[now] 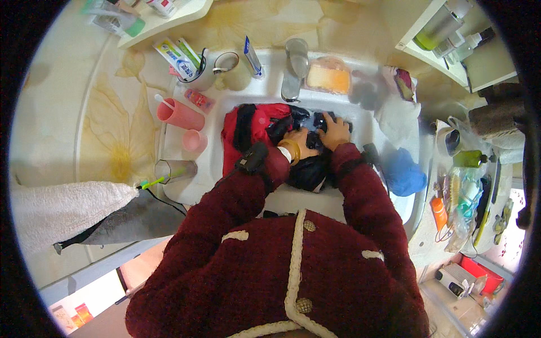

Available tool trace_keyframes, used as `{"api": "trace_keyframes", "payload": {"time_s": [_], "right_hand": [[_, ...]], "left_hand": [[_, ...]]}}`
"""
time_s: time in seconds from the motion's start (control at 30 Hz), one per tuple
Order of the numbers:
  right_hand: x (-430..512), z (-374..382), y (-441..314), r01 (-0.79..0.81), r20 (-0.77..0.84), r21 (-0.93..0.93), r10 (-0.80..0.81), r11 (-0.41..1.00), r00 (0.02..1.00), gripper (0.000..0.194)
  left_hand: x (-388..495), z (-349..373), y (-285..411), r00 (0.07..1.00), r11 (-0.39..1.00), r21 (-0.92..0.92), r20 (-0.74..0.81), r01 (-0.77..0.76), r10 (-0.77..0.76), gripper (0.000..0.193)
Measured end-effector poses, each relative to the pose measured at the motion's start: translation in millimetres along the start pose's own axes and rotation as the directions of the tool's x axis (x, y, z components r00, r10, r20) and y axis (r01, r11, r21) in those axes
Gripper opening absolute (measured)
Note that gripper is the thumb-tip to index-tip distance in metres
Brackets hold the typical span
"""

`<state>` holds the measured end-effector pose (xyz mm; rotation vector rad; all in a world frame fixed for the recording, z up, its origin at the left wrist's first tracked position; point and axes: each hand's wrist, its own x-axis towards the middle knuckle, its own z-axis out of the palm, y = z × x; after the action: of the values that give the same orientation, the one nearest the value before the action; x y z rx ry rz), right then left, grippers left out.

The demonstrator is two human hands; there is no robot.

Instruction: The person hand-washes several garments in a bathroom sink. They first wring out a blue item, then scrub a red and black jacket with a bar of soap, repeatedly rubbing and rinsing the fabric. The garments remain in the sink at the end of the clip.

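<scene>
A wet red and black garment (266, 116) lies bunched in a white washbasin (214, 145), its red part to the left and its dark part to the right. My left hand (301, 143), with a yellow bangle at the wrist, is on the black fabric, and its fingertips are partly hidden in the folds. Close by on the right, my right hand (337, 132) grips the wet black cloth with bent fingers. Some water shows between the folds near both hands. Above them stands a chrome faucet (291, 76).
Along the basin's left rim stand a pink tumbler (181, 114), a smaller pink cup (195, 140) and a clear cup (175, 170). A mug (231, 72) and a soap dish (328, 78) sit at the back. Blue cloth (405, 172) lies at right. Wall shelves (454, 69) overhang the right corner.
</scene>
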<state>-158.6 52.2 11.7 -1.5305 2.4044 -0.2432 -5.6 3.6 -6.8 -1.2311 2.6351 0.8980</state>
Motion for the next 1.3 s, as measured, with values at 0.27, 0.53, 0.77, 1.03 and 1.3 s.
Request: {"api": "trace_keyframes", "payload": {"time_s": [0.27,0.53,0.77,1.03,1.3], "right_hand": [[-14.8,-32.9,12.3,-0.015,0.114,0.554,-0.058,0.832,0.992,0.042],[-89.3,-77.0,16.5,0.066,0.127,0.436,-0.134,0.898,0.983,0.049],[-78.0,-8.3,4.8,0.043,0.197,0.247,-0.094,0.968,0.976,0.066],[-22.2,43.0,1.0,0.075,0.21,-0.012,-0.071,0.997,0.975,0.037],[38.7,57.5,12.9,0.114,0.416,-0.018,-0.096,0.993,0.904,0.029]], "left_hand": [[-28.1,-35.4,21.6,0.952,0.948,-0.197,-0.23,-0.251,0.204,0.052],[-83.9,-45.4,31.6,0.875,0.857,-0.184,-0.161,-0.481,0.456,0.06],[-83.1,-27.0,15.0,0.967,0.972,0.145,-0.151,-0.184,0.206,0.077],[-28.8,-3.2,9.4,0.998,0.99,0.133,0.021,0.055,-0.058,0.072],[11.4,-3.6,7.4,0.977,0.977,0.123,0.096,0.176,-0.189,0.039]]}}
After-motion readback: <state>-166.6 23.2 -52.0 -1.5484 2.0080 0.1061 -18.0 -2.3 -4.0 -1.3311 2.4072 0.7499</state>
